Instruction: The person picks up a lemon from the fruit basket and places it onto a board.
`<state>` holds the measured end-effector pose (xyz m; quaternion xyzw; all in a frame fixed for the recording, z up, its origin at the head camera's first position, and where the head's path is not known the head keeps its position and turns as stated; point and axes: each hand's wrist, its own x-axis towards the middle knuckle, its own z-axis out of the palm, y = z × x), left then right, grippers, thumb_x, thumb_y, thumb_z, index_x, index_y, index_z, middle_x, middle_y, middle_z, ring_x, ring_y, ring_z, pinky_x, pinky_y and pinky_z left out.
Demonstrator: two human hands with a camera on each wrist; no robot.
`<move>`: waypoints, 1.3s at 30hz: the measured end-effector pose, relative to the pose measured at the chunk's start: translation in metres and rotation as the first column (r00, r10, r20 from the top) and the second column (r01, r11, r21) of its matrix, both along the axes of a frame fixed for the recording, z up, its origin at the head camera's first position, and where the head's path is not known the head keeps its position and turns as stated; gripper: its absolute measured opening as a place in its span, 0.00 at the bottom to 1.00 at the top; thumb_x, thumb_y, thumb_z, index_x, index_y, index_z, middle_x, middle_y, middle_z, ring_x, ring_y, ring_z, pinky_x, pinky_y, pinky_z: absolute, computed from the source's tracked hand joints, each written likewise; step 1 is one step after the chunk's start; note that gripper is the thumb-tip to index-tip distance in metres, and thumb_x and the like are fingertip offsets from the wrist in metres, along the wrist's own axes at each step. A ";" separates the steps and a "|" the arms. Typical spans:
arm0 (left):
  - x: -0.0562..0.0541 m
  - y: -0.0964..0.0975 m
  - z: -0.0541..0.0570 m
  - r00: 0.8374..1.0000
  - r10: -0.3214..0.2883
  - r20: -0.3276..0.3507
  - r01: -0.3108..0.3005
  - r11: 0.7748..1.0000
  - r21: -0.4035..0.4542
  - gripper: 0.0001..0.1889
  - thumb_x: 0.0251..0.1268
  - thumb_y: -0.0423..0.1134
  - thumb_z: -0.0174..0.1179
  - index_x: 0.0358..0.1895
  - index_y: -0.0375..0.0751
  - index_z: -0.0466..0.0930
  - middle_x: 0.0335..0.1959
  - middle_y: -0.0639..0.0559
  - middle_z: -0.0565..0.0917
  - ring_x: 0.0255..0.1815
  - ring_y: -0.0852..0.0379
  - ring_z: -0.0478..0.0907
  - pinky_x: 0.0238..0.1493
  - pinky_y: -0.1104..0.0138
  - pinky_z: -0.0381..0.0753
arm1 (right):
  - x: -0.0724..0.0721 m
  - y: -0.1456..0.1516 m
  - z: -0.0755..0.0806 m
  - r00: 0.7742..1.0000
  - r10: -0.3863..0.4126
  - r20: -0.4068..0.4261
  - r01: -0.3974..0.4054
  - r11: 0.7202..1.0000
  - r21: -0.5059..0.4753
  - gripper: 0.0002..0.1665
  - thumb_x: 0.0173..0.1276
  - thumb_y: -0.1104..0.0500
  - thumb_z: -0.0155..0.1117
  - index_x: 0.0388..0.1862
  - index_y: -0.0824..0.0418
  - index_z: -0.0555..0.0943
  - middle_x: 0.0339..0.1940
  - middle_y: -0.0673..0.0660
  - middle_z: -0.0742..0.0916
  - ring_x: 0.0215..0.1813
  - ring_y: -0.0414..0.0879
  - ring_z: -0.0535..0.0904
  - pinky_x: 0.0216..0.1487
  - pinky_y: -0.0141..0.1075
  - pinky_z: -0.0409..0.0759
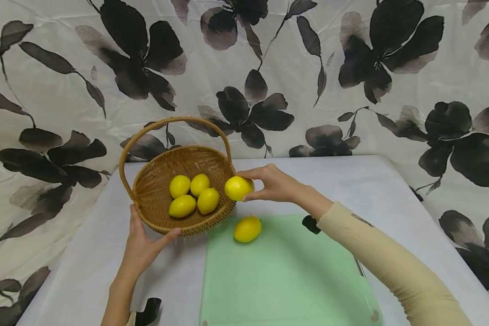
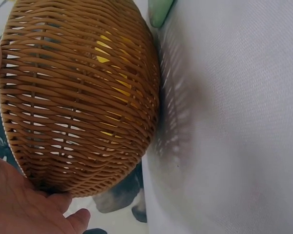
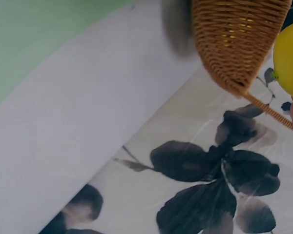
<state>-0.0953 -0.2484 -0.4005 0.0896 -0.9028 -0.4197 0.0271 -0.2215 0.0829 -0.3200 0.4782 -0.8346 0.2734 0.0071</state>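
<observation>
A brown wicker basket (image 1: 155,213) with an arched handle tilts toward the head camera, several yellow lemons (image 1: 182,206) lying inside. My left hand (image 1: 141,246) grips its near left side, thumb along the front rim; the left wrist view shows that hand (image 2: 27,204) against the woven wall (image 2: 78,97). At the basket's right rim my right hand (image 1: 275,183) pinches a lemon (image 1: 237,188) between thumb and fingers. In the right wrist view this lemon (image 3: 290,58) is at the right edge. One more lemon (image 1: 247,229) lies below it on the green cutting board (image 1: 285,276).
The cutting board lies on a table with a white cloth (image 1: 77,271). Behind the table hangs a floral curtain (image 1: 301,81). A dark wrist strap piece (image 1: 311,224) shows under the right sleeve, another (image 1: 148,311) by the left wrist.
</observation>
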 end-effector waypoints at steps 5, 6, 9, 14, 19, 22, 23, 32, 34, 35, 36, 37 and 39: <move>0.000 0.001 0.000 1.000 -0.005 0.001 0.005 1.000 0.004 0.67 0.55 0.57 0.67 0.71 0.50 0.10 0.76 0.45 0.20 0.78 0.35 0.28 0.71 0.34 0.44 | 0.004 0.021 -0.009 0.999 -0.049 0.010 0.048 0.999 0.010 0.35 0.56 0.55 0.74 0.62 0.67 0.76 0.59 0.60 0.83 0.59 0.51 0.81 0.59 0.42 0.79; 0.000 0.001 0.000 1.000 -0.006 0.001 0.006 1.000 0.007 0.67 0.55 0.57 0.66 0.71 0.50 0.10 0.76 0.45 0.20 0.78 0.35 0.28 0.70 0.33 0.44 | 0.005 0.025 -0.010 0.998 -0.054 0.013 0.054 0.998 0.011 0.36 0.56 0.55 0.74 0.62 0.67 0.76 0.59 0.60 0.83 0.58 0.51 0.81 0.59 0.42 0.79; 0.000 0.001 0.001 1.000 -0.008 0.002 0.008 1.000 0.013 0.66 0.56 0.57 0.66 0.71 0.50 0.09 0.76 0.46 0.19 0.78 0.35 0.27 0.70 0.33 0.43 | 0.008 0.036 -0.015 0.997 -0.071 0.028 0.070 0.997 0.020 0.36 0.55 0.56 0.75 0.62 0.68 0.76 0.59 0.61 0.83 0.59 0.52 0.81 0.60 0.43 0.79; -0.001 0.001 0.001 1.000 -0.013 -0.014 0.013 1.000 0.019 0.67 0.56 0.56 0.66 0.71 0.50 0.10 0.76 0.45 0.20 0.78 0.35 0.27 0.71 0.34 0.42 | 0.013 0.051 -0.024 0.995 -0.093 0.048 0.090 0.994 0.056 0.37 0.56 0.55 0.74 0.62 0.69 0.75 0.60 0.62 0.82 0.60 0.53 0.80 0.60 0.44 0.78; -0.001 0.001 0.001 1.000 -0.007 0.000 0.007 1.000 0.013 0.67 0.56 0.56 0.66 0.71 0.49 0.09 0.76 0.45 0.20 0.78 0.35 0.27 0.71 0.34 0.43 | 0.019 0.064 -0.036 0.993 -0.106 0.048 0.101 0.991 0.088 0.37 0.56 0.55 0.74 0.63 0.69 0.75 0.60 0.62 0.82 0.60 0.53 0.80 0.60 0.44 0.79; -0.001 0.001 0.001 1.000 -0.004 0.001 0.004 1.000 0.010 0.66 0.56 0.56 0.66 0.71 0.49 0.09 0.76 0.45 0.20 0.78 0.34 0.27 0.71 0.34 0.43 | 0.023 0.071 -0.044 0.994 -0.102 0.045 0.097 0.990 0.105 0.37 0.56 0.55 0.74 0.62 0.69 0.75 0.60 0.61 0.82 0.60 0.53 0.80 0.59 0.43 0.79; -0.001 0.001 0.001 1.000 -0.005 -0.002 0.005 1.000 0.011 0.66 0.56 0.56 0.66 0.71 0.49 0.10 0.76 0.45 0.20 0.78 0.34 0.27 0.71 0.34 0.43 | 0.025 0.073 -0.046 0.994 -0.097 0.044 0.092 0.989 0.113 0.37 0.56 0.55 0.74 0.62 0.69 0.75 0.60 0.62 0.82 0.60 0.53 0.80 0.59 0.43 0.79; -0.001 0.001 0.001 1.000 -0.004 -0.009 0.004 1.000 0.012 0.67 0.56 0.56 0.66 0.71 0.49 0.10 0.76 0.44 0.21 0.78 0.34 0.28 0.71 0.34 0.42 | 0.037 0.081 -0.069 0.999 -0.020 0.045 0.008 0.969 0.246 0.35 0.58 0.55 0.73 0.62 0.70 0.75 0.61 0.62 0.81 0.62 0.54 0.78 0.61 0.44 0.77; -0.001 0.001 0.001 1.000 -0.004 -0.010 0.004 1.000 0.012 0.67 0.55 0.56 0.67 0.71 0.50 0.10 0.76 0.44 0.21 0.78 0.34 0.28 0.71 0.34 0.42 | 0.039 0.082 -0.073 0.999 -0.008 0.043 -0.003 0.964 0.265 0.35 0.58 0.55 0.73 0.62 0.69 0.75 0.62 0.62 0.81 0.63 0.54 0.78 0.61 0.44 0.77; -0.001 0.001 0.001 1.000 -0.004 -0.011 0.005 1.000 0.013 0.67 0.55 0.56 0.67 0.72 0.50 0.10 0.76 0.44 0.21 0.78 0.34 0.28 0.71 0.34 0.42 | 0.039 0.082 -0.074 0.999 -0.005 0.042 -0.007 0.962 0.272 0.36 0.58 0.55 0.73 0.62 0.69 0.75 0.62 0.62 0.81 0.63 0.54 0.78 0.61 0.44 0.77; -0.001 0.001 0.001 1.000 -0.005 -0.013 0.005 1.000 0.013 0.67 0.56 0.55 0.67 0.72 0.50 0.10 0.76 0.44 0.21 0.78 0.35 0.28 0.71 0.34 0.42 | 0.040 0.082 -0.076 0.999 -0.002 0.045 -0.011 0.961 0.278 0.35 0.58 0.55 0.73 0.62 0.69 0.75 0.62 0.61 0.81 0.63 0.53 0.78 0.62 0.44 0.77; -0.001 0.001 0.001 1.000 -0.006 -0.015 0.006 1.000 0.014 0.67 0.56 0.55 0.67 0.72 0.50 0.10 0.76 0.44 0.21 0.78 0.35 0.28 0.71 0.34 0.42 | 0.041 0.083 -0.076 0.999 0.005 0.042 -0.016 0.959 0.284 0.35 0.58 0.55 0.73 0.62 0.69 0.75 0.62 0.62 0.81 0.63 0.53 0.78 0.62 0.44 0.77; -0.001 0.001 0.001 1.000 -0.006 -0.017 0.006 1.000 0.015 0.66 0.56 0.55 0.67 0.72 0.50 0.10 0.76 0.44 0.21 0.78 0.35 0.28 0.71 0.34 0.42 | 0.042 0.083 -0.078 0.999 0.007 0.048 -0.021 0.955 0.296 0.35 0.58 0.55 0.73 0.62 0.69 0.75 0.62 0.61 0.81 0.63 0.53 0.78 0.62 0.44 0.77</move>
